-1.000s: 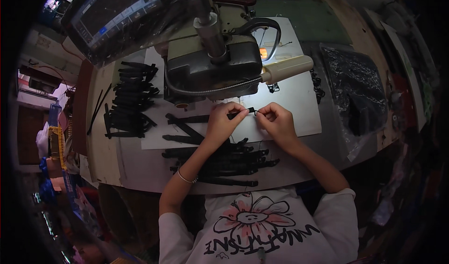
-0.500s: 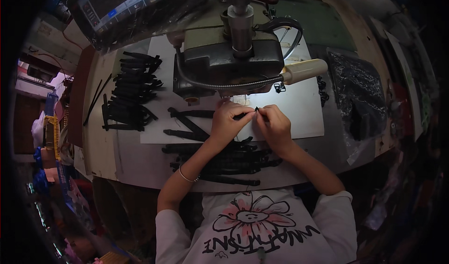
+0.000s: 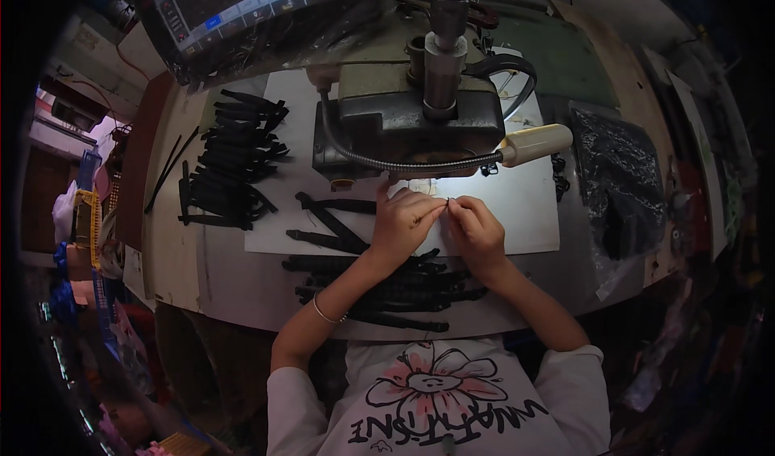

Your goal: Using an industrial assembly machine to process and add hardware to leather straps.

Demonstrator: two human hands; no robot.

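Under the front of a sewing machine head (image 3: 420, 129), my two hands meet over the lit white work sheet (image 3: 517, 226). My left hand (image 3: 400, 223) is closed in a pinch, fingertips on a small black piece (image 3: 448, 202). From the other side my right hand (image 3: 478, 232) pinches the same piece between thumb and forefinger. Most of it is hidden by the fingers, so its exact kind is unclear. Black fabric straps (image 3: 327, 226) lie left of my left hand, one running under it. More straps (image 3: 400, 321) lie in a pile below my wrists.
A large heap of black straps (image 3: 230, 165) lies at the left. Small black buckles (image 3: 559, 173) sit right of the machine, near a lamp (image 3: 537, 144) with a pale handle. A clear plastic bag (image 3: 622, 181) with dark contents lies far right. A screen (image 3: 250, 0) stands at upper left.
The whole view has shifted slightly, with machine and table now a little lower and further right. Both hands keep their pinch; less of the black piece shows between the fingertips.
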